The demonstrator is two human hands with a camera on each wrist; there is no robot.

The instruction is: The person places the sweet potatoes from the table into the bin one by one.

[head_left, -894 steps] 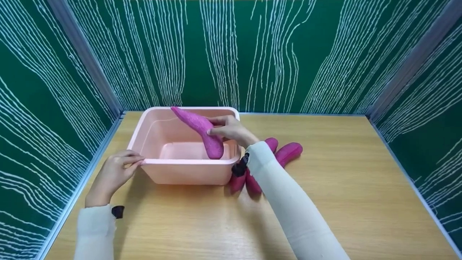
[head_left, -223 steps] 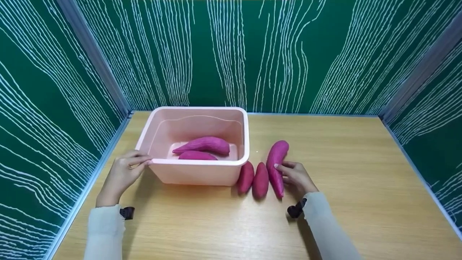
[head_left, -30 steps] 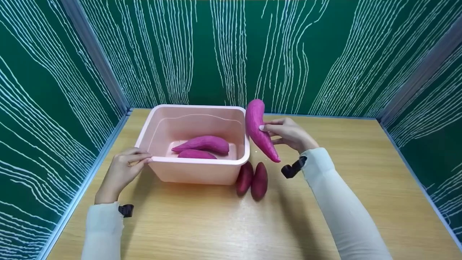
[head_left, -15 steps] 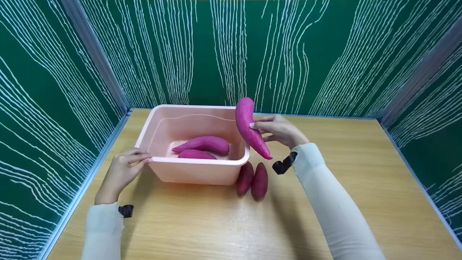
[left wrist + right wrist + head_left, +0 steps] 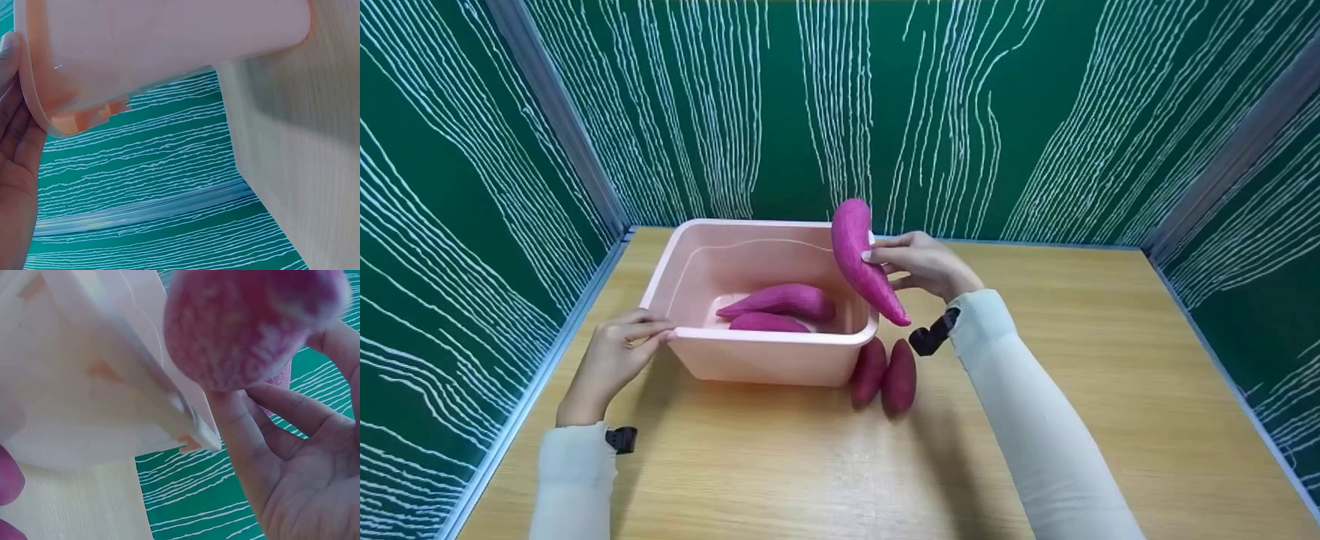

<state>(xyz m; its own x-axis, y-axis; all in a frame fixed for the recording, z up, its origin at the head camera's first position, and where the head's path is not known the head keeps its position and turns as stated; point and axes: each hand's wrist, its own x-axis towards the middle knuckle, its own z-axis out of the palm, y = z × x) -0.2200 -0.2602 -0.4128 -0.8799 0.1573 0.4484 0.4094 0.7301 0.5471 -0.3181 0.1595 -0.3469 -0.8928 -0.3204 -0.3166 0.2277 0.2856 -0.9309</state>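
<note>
Magenta sweet potato (image 5: 851, 247), pinched at mid-length by the thumb and fingers of your right hand (image 5: 922, 262). Thick end up, thin end slanting down toward your wrist. It is held aloft across the right rim of the pink tub (image 5: 772, 360); cannot tell whether it touches the rim. Your left hand (image 5: 615, 360) pinches the same tub at its near left corner, fingers and thumb gripping the rim.

On the tub's floor: one curved sweet potato (image 5: 791, 300) and, nearer you, a half-hidden sweet potato (image 5: 769, 322), its lower part cut off by the front wall. Outside, just beside the near right corner, a dark red sweet potato (image 5: 870, 373) and a slim red sweet potato (image 5: 900, 379) lie side by side on the pale wood worktop (image 5: 1072, 412).

Pale sleeves (image 5: 1027, 420) reach your wrists, a black device (image 5: 934, 335) at each cuff. Farther out, green walls (image 5: 781, 112) streaked with white lines; grey metal posts (image 5: 560, 120) at the corners.
</note>
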